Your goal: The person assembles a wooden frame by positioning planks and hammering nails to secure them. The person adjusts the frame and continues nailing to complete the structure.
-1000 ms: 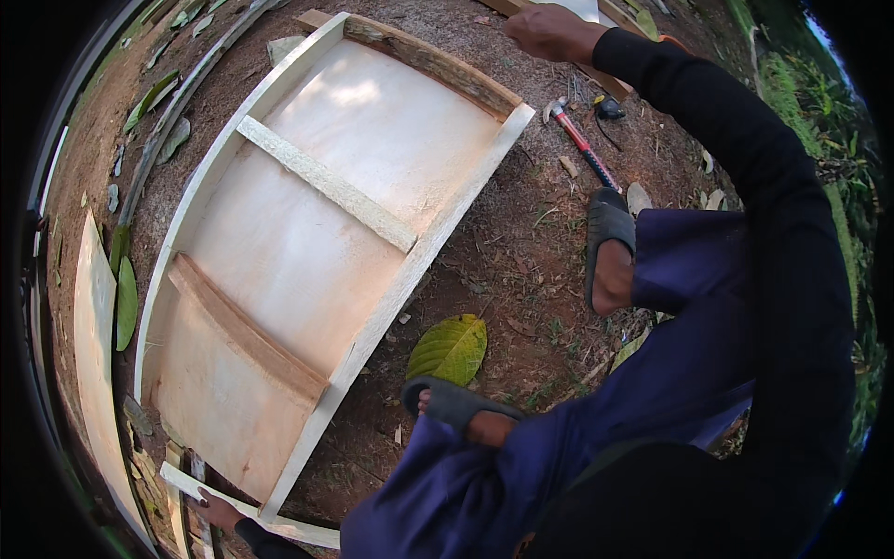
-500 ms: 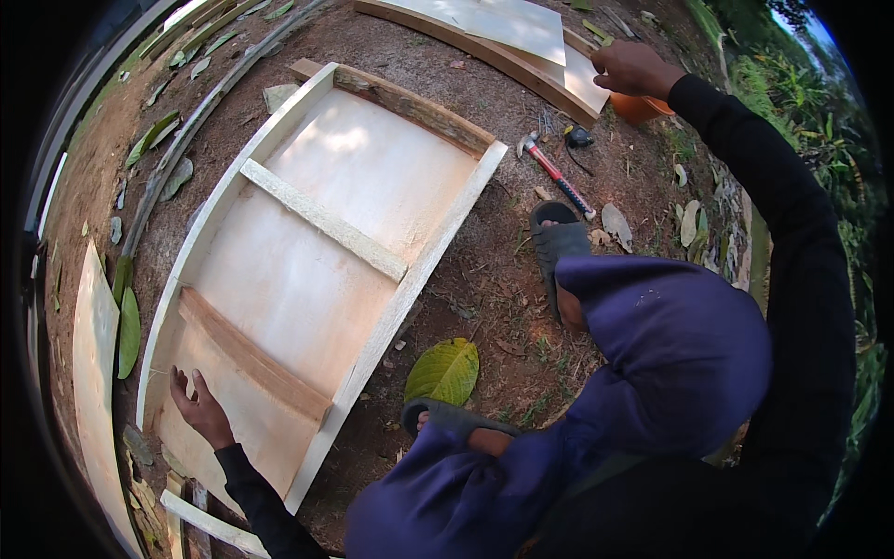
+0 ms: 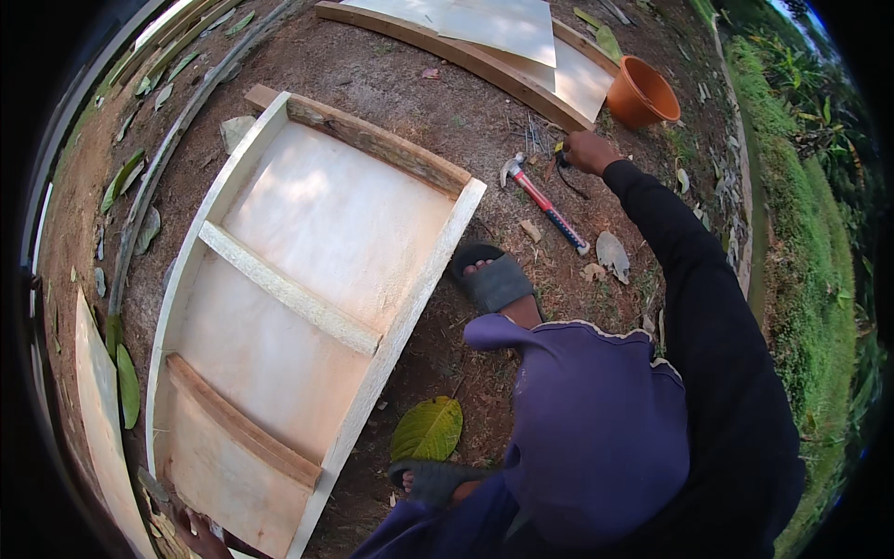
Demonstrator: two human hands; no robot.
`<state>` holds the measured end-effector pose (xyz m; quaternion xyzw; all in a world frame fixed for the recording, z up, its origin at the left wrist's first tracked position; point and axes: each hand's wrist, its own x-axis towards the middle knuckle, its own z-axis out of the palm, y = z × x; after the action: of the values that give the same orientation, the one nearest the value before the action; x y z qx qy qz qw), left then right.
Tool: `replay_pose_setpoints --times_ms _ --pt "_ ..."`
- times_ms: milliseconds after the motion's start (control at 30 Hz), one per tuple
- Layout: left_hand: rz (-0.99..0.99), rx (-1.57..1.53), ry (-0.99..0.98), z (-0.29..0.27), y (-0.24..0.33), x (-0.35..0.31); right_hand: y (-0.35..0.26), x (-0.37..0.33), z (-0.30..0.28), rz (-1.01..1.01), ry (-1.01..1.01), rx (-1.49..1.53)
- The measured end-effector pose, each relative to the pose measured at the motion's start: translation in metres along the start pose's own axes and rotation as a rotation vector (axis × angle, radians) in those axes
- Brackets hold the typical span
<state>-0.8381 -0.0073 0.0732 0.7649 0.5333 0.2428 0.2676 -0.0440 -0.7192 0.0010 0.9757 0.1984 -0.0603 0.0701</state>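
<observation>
A wooden panel frame (image 3: pixel 400 312), with a plywood sheet, pale side rails and several cross battens, lies on the ground before me. My right hand (image 3: pixel 592 153) reaches down to the right of it, fingers closed around a small black and yellow tape measure (image 3: pixel 561 155) near the soil. Just left of that hand lies a claw hammer (image 3: pixel 549 205) with a red and dark blue handle. Low at the left, my left hand (image 3: pixel 201 538) is beside the panel's near end, partly cut off by the picture's edge; its grip is unclear.
An orange bucket (image 3: pixel 643 93) stands beyond my right hand. Behind the panel, plywood sheets (image 3: pixel 498 33) rest by a long board (image 3: pixel 447 45). A narrow plywood strip (image 3: pixel 101 419) lies at left. My sandalled feet are between the panel and dry leaves (image 3: pixel 612 255).
My right hand has come down from beside the bucket to the tape measure and closed on it. My left hand has dropped from above the panel to its near end.
</observation>
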Motion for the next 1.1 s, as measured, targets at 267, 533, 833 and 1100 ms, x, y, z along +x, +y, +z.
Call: replay_pose_setpoints --times_ms 267,533,833,1100 --pt "0.016 0.401 -0.27 0.036 0.184 -0.085 -0.007 0.067 0.077 0.114 0.092 0.398" --pt "0.012 0.434 -0.472 0.121 0.302 -0.072 -0.008 0.086 0.098 0.299 0.102 0.54" --pt "0.345 0.641 -0.788 0.212 0.409 -0.042 -0.009 0.095 0.093 0.335 0.001 0.697" --pt "0.259 0.555 -0.916 0.221 0.39 -0.075 -0.025 0.106 0.072 0.241 0.041 0.623"
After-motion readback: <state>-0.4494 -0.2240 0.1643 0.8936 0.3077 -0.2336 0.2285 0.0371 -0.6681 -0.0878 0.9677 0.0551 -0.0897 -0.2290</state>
